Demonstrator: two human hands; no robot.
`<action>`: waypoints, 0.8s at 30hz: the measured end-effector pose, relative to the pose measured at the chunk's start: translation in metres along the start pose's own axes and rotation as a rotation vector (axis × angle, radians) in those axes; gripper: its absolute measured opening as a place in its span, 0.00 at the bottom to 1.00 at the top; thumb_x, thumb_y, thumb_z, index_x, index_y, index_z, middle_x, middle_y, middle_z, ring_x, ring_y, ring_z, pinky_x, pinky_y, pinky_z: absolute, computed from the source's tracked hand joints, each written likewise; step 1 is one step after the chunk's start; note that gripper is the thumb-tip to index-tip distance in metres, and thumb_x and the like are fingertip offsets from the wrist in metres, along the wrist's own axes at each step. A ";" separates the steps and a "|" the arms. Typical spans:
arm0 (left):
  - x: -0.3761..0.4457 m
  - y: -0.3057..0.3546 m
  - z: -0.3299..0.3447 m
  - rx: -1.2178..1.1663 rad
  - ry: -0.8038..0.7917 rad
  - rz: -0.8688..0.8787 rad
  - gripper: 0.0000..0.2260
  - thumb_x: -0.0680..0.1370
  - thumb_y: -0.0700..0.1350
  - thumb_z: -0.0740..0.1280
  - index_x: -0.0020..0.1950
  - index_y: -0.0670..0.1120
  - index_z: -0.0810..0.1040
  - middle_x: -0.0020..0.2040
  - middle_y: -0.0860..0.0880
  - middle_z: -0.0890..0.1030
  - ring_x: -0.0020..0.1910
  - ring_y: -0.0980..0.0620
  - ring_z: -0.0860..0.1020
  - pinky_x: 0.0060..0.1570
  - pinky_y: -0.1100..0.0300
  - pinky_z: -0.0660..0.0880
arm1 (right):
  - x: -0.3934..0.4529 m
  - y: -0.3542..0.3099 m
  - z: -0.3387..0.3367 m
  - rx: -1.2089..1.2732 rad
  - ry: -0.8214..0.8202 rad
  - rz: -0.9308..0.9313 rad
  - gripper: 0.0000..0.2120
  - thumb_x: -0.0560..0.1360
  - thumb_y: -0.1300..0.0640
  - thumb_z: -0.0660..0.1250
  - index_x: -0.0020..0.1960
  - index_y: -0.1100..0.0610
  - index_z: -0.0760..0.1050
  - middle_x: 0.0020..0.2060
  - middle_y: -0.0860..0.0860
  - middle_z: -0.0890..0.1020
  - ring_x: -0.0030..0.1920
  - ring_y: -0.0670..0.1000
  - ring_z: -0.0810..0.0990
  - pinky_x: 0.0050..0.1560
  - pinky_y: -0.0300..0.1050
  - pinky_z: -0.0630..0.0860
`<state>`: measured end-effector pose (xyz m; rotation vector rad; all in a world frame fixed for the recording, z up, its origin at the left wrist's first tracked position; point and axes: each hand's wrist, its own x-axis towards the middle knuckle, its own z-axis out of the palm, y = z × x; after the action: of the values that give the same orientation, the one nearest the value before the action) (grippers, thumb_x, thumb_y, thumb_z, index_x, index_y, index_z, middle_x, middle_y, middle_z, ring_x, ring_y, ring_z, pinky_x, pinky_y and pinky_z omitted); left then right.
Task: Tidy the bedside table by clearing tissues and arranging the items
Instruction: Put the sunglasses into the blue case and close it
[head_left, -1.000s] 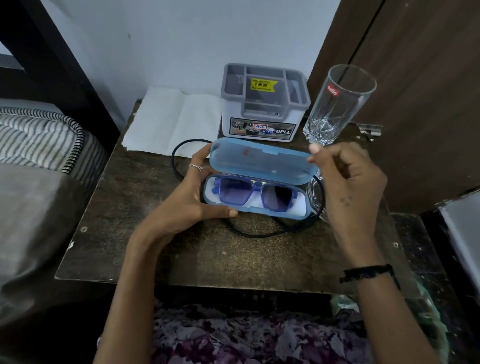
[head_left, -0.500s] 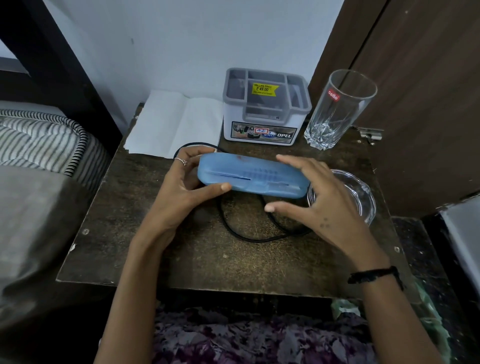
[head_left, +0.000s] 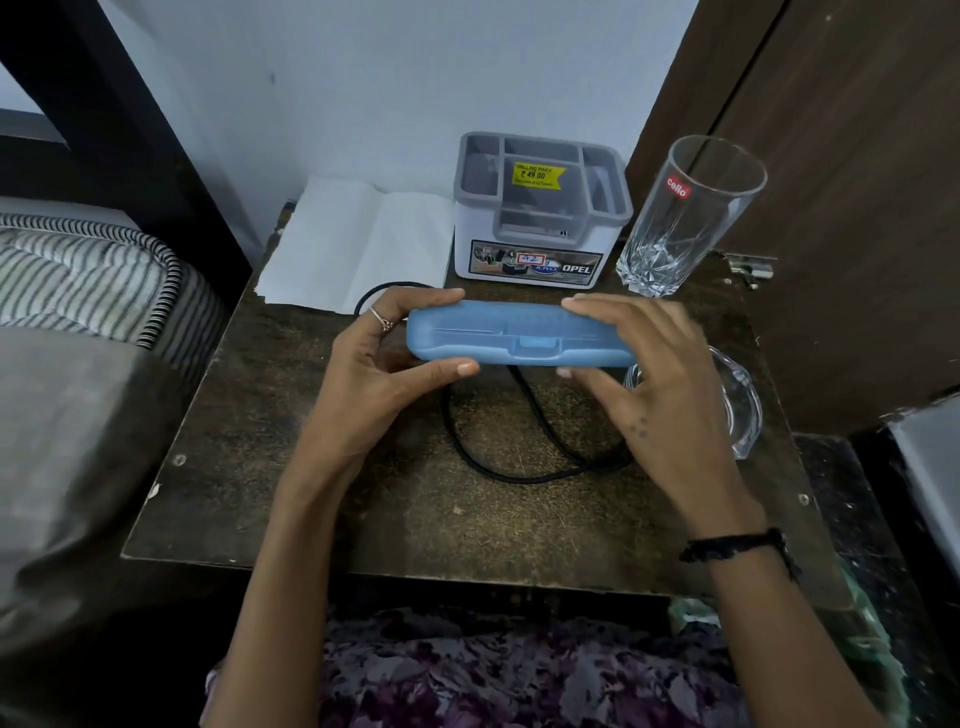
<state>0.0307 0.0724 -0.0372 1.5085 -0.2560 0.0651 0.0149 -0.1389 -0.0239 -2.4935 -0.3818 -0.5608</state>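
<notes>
Closed blue glasses case (head_left: 519, 335) held in both hands above the table (head_left: 363, 519), over a black cable (head_left: 519, 467).

The left hand (head_left: 374, 384) and right hand (head_left: 660, 395) are curled around its ends, thumbs below. The front clasp is best pressed shut, then the case set down flat. Its contents are hidden; the grey organiser (head_left: 540, 208), drinking glass (head_left: 685, 213) and glass bowl (head_left: 743, 410) appear empty; tissues (head_left: 353, 244) lie at the back.
</notes>
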 end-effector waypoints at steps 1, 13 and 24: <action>0.000 0.000 0.002 -0.002 0.010 0.001 0.19 0.62 0.37 0.74 0.50 0.48 0.76 0.47 0.63 0.82 0.48 0.65 0.79 0.46 0.71 0.75 | 0.000 -0.003 0.003 -0.007 0.011 0.033 0.23 0.70 0.57 0.72 0.63 0.52 0.73 0.59 0.48 0.77 0.59 0.46 0.68 0.62 0.50 0.68; 0.000 0.009 0.002 0.055 0.045 0.010 0.14 0.64 0.46 0.74 0.47 0.50 0.76 0.57 0.40 0.74 0.54 0.55 0.77 0.49 0.66 0.76 | 0.016 -0.064 0.041 1.342 0.239 0.852 0.30 0.73 0.61 0.68 0.70 0.52 0.58 0.58 0.56 0.79 0.56 0.56 0.80 0.47 0.45 0.81; -0.006 0.026 -0.039 0.438 0.605 -0.221 0.09 0.75 0.52 0.65 0.53 0.52 0.79 0.47 0.50 0.82 0.48 0.54 0.80 0.51 0.54 0.77 | 0.021 -0.122 0.095 1.317 -0.010 0.701 0.22 0.69 0.65 0.72 0.60 0.56 0.70 0.51 0.50 0.80 0.45 0.39 0.81 0.41 0.31 0.75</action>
<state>0.0250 0.1135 -0.0149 1.8616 0.4370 0.4139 0.0165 0.0169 -0.0310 -1.1968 0.1383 0.0508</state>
